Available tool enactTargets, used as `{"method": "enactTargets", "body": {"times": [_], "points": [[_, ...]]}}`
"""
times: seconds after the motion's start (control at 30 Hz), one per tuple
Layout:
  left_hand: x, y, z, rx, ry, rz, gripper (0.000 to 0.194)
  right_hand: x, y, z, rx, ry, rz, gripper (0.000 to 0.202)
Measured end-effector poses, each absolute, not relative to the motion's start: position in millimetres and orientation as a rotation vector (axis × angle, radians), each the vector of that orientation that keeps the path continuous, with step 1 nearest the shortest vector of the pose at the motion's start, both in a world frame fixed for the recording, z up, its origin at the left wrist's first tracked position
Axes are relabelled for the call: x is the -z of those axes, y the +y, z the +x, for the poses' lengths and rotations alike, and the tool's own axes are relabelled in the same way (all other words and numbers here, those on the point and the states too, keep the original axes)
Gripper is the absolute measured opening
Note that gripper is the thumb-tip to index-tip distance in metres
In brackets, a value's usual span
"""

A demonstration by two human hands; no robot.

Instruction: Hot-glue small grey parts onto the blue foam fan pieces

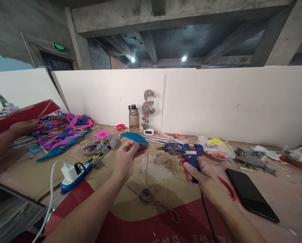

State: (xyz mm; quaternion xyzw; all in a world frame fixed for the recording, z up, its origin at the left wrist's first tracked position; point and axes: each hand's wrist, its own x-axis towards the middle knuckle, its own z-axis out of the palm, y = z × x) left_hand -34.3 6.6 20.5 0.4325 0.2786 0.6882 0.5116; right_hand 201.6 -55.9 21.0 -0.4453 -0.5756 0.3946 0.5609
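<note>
Pinched between the fingers of my left hand (127, 158) is a curved blue felt piece (134, 136) with a grey underside. Grey yarn hangs from its right end down to a small yarn coil (146, 195) on the table. My right hand (197, 172) is wrapped round the handle of a blue glue gun (182, 150). The gun's nozzle points left, a short way right of the felt piece and apart from it. A black cord runs down from the gun's handle.
A blue power strip (76, 177) with a white plug lies at left, near a colourful fabric pile (64, 130) and another person's hand (24, 126). A bottle (134, 119) stands at the back; a black phone (252, 195) lies at right, beside red-handled pliers (227, 187).
</note>
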Motion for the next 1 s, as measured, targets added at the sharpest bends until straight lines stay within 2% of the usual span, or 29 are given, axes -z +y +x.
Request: {"method": "enactTargets", "body": {"times": [0.1, 0.23, 0.53, 0.8, 1.0], "points": [[-15, 8, -25, -1.533, 0.686, 0.860, 0.028, -12, -51, 196, -1.002, -1.313, -1.035, 0.034], [-11, 8, -22, -1.462, 0.708, 0.798, 0.028, -8, -49, 191, -0.926, -1.315, -1.094, 0.034], [-11, 8, -22, -1.452, 0.714, 0.797, 0.028, -13, -54, 185, -0.817, -1.377, -1.197, 0.036], [-12, 6, -20, -1.446, 0.700, 0.814, 0.031, -6, -54, 189, -0.585, -1.509, -1.337, 0.032], [-16, 2, -19, -1.466, 0.712, 0.837, 0.033, -4, -53, 189, -0.578, -1.498, -1.324, 0.030]]}}
